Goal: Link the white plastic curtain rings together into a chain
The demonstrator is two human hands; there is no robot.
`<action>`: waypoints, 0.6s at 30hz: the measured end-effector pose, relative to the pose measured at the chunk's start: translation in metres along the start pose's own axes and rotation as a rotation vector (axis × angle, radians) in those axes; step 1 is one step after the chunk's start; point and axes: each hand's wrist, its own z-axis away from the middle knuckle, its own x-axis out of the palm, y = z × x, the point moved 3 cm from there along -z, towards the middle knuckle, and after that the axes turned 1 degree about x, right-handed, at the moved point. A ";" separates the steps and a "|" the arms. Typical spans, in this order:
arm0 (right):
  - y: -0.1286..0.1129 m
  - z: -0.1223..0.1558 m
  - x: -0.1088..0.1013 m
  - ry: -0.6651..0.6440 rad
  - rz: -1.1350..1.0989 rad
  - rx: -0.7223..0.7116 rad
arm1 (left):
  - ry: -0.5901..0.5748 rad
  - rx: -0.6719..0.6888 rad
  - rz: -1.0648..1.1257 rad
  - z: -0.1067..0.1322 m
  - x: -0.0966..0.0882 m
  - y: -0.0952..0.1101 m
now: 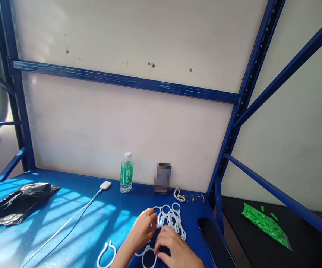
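Note:
On the blue table (74, 208) lies a cluster of white plastic rings (172, 217). My left hand (141, 230) rests at the cluster's left edge, fingers curled and pinching a ring. My right hand (174, 249) lies just below the cluster, fingers bent down onto a ring (147, 257) near the front edge. A single open white ring (106, 255) lies apart to the left of my left forearm.
A green-labelled water bottle (126, 173) and a small dark box (163, 178) stand at the wall. A white charger with cable (105, 185), black plastic bag (15, 203), glasses (193, 198), a black phone (214, 238) and green bag of parts (264, 223) lie around.

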 end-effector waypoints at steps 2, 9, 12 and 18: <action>0.001 -0.002 -0.005 0.039 -0.084 0.027 | 0.015 0.002 0.100 0.001 -0.005 0.003; 0.035 -0.010 -0.017 0.367 -0.573 0.153 | 0.020 -0.012 0.495 0.004 -0.025 0.019; 0.046 -0.011 -0.015 0.438 -0.694 0.185 | 0.005 -0.022 0.544 0.006 -0.025 0.022; 0.047 -0.012 -0.016 0.502 -0.742 0.231 | -0.004 -0.012 0.522 0.005 -0.014 0.022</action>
